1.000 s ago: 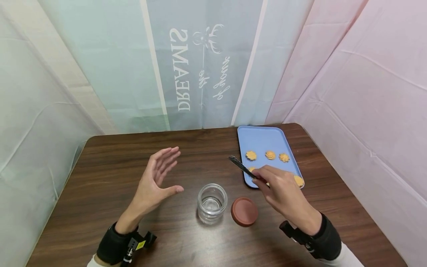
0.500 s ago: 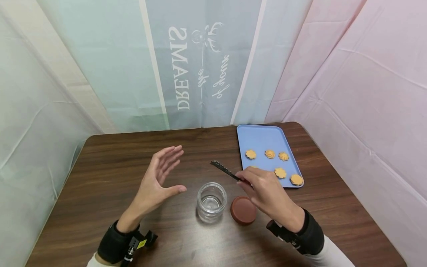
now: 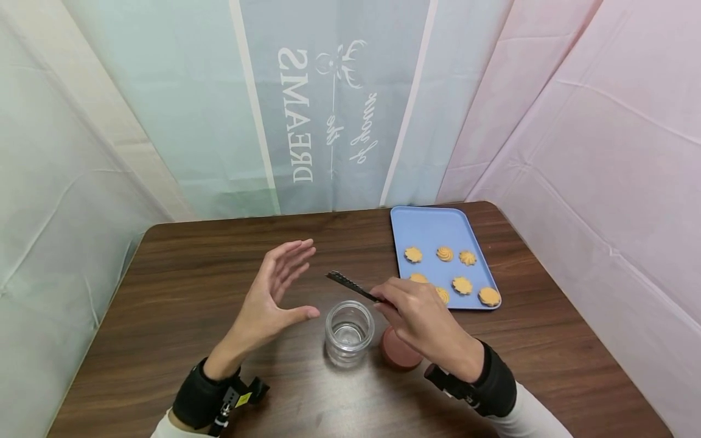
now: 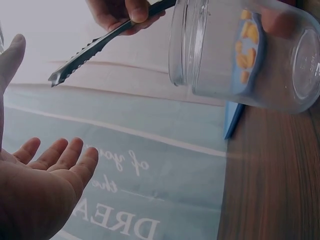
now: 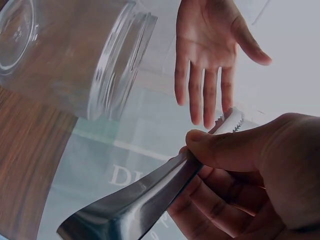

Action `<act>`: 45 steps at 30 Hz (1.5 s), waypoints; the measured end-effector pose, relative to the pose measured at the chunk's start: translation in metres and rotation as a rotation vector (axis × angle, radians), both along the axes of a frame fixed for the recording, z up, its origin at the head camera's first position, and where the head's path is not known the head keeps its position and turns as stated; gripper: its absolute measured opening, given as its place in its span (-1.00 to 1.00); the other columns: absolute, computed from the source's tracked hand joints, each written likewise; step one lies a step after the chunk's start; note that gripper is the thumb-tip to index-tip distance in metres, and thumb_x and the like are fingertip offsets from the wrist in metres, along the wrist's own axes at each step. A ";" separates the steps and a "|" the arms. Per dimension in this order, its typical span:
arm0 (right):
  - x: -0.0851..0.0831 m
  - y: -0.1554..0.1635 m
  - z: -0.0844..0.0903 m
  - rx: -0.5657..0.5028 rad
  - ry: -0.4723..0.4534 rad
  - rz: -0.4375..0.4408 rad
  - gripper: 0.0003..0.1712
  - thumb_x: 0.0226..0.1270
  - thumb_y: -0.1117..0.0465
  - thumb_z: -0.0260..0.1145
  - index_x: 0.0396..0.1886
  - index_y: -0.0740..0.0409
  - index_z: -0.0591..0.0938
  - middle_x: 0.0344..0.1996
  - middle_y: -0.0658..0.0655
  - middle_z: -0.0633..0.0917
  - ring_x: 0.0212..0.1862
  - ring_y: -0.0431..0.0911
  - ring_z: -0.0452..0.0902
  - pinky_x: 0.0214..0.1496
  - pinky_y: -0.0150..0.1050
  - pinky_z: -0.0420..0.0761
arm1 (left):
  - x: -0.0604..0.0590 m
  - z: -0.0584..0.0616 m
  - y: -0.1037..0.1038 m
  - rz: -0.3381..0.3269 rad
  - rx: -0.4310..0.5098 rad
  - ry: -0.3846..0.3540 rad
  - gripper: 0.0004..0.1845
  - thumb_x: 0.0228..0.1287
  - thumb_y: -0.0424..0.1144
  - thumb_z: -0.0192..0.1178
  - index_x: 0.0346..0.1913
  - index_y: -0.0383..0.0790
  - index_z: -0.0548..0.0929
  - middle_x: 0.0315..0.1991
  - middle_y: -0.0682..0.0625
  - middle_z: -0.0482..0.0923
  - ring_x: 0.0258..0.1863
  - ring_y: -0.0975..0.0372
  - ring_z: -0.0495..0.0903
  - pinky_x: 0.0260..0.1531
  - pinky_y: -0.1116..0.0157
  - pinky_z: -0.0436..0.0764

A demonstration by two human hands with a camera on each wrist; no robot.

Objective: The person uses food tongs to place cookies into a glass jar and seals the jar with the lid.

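Metal tongs (image 3: 353,285) with toothed tips are pinched between the thumb and fingers of my right hand (image 3: 424,319); the right wrist view shows their broad bent end (image 5: 130,205) nearest the camera. The toothed tips point left, above the far side of a glass jar (image 3: 349,334). That jar stands upright without its lid, and nothing shows inside it. To its left my left hand (image 3: 274,304) is held in the air, fingers straight and thumb spread, touching nothing. A reddish-brown round lid (image 3: 398,351) lies right of the jar, partly hidden by my right hand.
A blue tray (image 3: 429,225) lies at the back right of the dark wooden table (image 3: 191,286). On it are several cookies (image 3: 462,285), some partly behind my right hand. Cloth curtains (image 3: 219,121) enclose the table at the back and sides.
My right hand has carried the tongs left, away from the tray to the jar, uncovering more cookies. My left hand has shifted slightly right. Jar, lid and tray have stayed put.
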State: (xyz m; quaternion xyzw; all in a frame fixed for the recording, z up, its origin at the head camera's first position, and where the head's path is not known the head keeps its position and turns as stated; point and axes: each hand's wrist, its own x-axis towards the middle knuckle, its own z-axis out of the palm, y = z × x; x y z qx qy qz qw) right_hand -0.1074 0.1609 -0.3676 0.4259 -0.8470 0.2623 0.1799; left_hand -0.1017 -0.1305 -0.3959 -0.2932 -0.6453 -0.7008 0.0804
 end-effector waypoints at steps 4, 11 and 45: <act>0.000 -0.005 0.001 -0.004 0.009 0.014 -0.73 0.16 0.50 0.58 -0.17 0.22 0.76 -0.38 -0.05 0.71 -0.39 -0.31 0.52 -0.39 -0.44 0.54 | -0.001 0.000 0.004 -0.008 0.006 0.003 0.13 0.06 -0.23 0.66 0.58 -0.40 0.14 0.61 -0.23 0.23 0.59 -0.05 0.25 0.53 0.09 0.30; 0.003 -0.013 0.002 -0.009 0.000 0.033 -0.75 0.19 0.49 0.57 -0.16 0.22 0.76 -0.34 -0.01 0.76 -0.31 -0.25 0.66 -0.30 -0.39 0.66 | 0.000 0.001 0.013 -0.033 0.014 0.006 0.14 0.09 -0.07 0.63 0.58 -0.39 0.14 0.60 -0.27 0.22 0.59 -0.07 0.24 0.53 0.09 0.30; -0.002 -0.024 0.005 -0.034 0.004 0.106 -0.76 0.22 0.44 0.57 -0.13 0.21 0.76 -0.32 -0.01 0.76 -0.30 -0.25 0.66 -0.29 -0.42 0.64 | 0.004 0.006 0.038 -0.171 0.162 -0.058 -0.56 0.69 -0.43 -0.06 0.51 -0.30 0.26 0.49 -0.23 0.44 0.47 0.01 0.48 0.46 0.07 0.43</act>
